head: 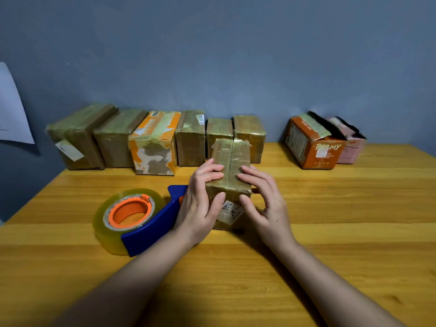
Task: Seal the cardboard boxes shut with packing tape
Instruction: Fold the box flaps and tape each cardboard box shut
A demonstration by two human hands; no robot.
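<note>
— Cardboard box point(230, 168) at centre frame, on the wooden table point(330, 232), right?
— Yes. Left hand point(200, 201) and right hand point(262, 199) both grip its near end, fingers curled on top, thumbs on the front.
— And the tape dispenser point(134, 220)?
— Just left, untouched.

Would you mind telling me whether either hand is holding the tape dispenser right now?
No, the tape dispenser lies on the table while the left hand and right hand both grip the small cardboard box.
</note>
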